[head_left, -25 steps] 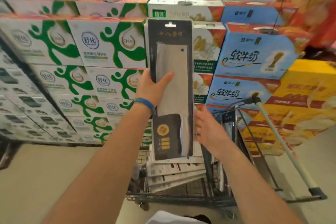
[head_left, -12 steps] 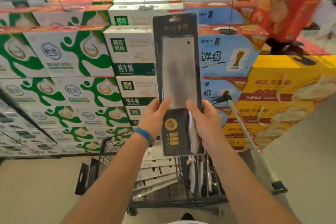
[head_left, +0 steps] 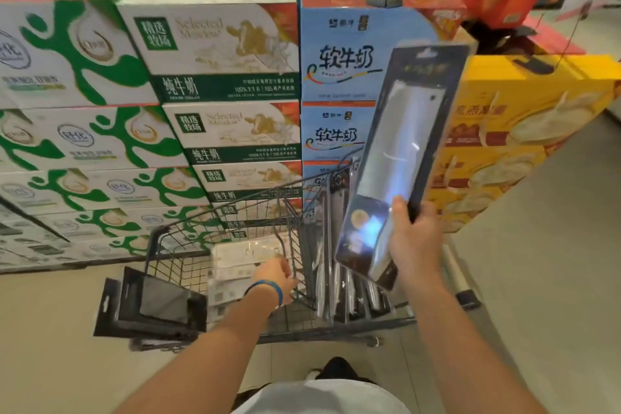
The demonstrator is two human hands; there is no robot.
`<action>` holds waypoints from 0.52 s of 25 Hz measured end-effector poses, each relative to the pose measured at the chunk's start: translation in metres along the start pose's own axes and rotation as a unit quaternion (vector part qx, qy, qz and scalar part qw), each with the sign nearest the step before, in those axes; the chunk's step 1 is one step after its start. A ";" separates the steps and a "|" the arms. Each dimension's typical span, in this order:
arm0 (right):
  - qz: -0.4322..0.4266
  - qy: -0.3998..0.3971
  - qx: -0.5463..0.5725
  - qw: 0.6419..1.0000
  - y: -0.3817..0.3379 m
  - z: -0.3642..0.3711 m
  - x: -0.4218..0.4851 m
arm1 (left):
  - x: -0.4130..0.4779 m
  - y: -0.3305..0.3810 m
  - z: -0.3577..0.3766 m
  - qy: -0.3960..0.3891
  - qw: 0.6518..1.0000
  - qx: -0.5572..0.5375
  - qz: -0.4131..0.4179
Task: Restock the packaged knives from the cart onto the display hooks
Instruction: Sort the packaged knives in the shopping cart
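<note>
My right hand (head_left: 415, 239) grips a packaged cleaver (head_left: 400, 158) by its lower right edge and holds it upright, tilted right, above the wire cart (head_left: 188, 239). The pack is black card with a clear blister over a broad steel blade. My left hand (head_left: 275, 276), with a blue wristband, reaches down into the cart next to a stack of white packages (head_left: 242, 262); I cannot tell whether it grips one. Several more knife packs (head_left: 339, 262) stand on edge in the cart's right side. No display hooks are in view.
Dark flat packs (head_left: 151, 302) hang over the cart's left side. Stacked milk cartons (head_left: 208, 77) form a wall behind the cart, with yellow boxes (head_left: 524, 131) to the right. Bare floor (head_left: 537, 262) lies on the right and near left.
My left hand let go of the cleaver pack and dropped into the cart. The right hand now holds the pack alone, shifted right and tilted. My view has turned downward.
</note>
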State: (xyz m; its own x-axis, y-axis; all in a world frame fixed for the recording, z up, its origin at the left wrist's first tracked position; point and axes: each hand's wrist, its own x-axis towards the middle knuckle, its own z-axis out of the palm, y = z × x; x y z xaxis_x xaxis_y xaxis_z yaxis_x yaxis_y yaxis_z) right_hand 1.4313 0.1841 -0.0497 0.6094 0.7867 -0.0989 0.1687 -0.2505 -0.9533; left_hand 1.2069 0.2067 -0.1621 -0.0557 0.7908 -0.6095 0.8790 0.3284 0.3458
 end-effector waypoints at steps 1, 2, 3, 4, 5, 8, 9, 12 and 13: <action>0.012 -0.016 -0.019 1.000 0.007 0.002 -0.007 | 0.002 -0.002 0.004 0.007 1.000 0.019 -0.009; 0.024 -0.037 -0.033 0.998 0.014 0.005 -0.014 | 0.005 -0.003 0.005 0.008 1.000 0.025 -0.016; 0.033 -0.057 -0.046 0.997 0.020 0.008 -0.019 | 0.007 -0.003 0.006 0.005 1.000 0.026 -0.017; 0.035 -0.072 -0.058 0.995 0.025 0.013 -0.024 | 0.009 -0.004 0.006 0.004 1.000 0.027 -0.014; 0.032 -0.081 -0.069 0.994 0.030 0.018 -0.026 | 0.010 -0.003 0.006 0.007 0.999 0.033 -0.010; 0.033 -0.119 -0.117 0.985 0.042 0.045 -0.030 | 0.010 -0.003 0.008 0.024 0.999 0.041 -0.004; 0.041 -0.137 -0.145 0.979 0.047 0.056 -0.031 | 0.010 -0.003 0.010 0.026 0.999 0.034 -0.002; 0.094 -0.207 -0.224 0.947 0.072 0.087 -0.035 | 0.009 -0.007 0.014 0.021 0.999 -0.025 0.002; 0.120 -0.234 -0.251 0.932 0.083 0.092 -0.037 | 0.008 -0.009 0.014 0.012 0.999 -0.050 0.003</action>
State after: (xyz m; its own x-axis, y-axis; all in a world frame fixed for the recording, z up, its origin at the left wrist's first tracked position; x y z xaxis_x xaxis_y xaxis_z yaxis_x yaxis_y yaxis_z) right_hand 1.3512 0.1860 -0.1512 0.2917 0.8050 -0.5166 0.4841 -0.5901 -0.6461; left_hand 1.2049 0.2027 -0.1803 -0.0635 0.8047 -0.5903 0.8274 0.3732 0.4197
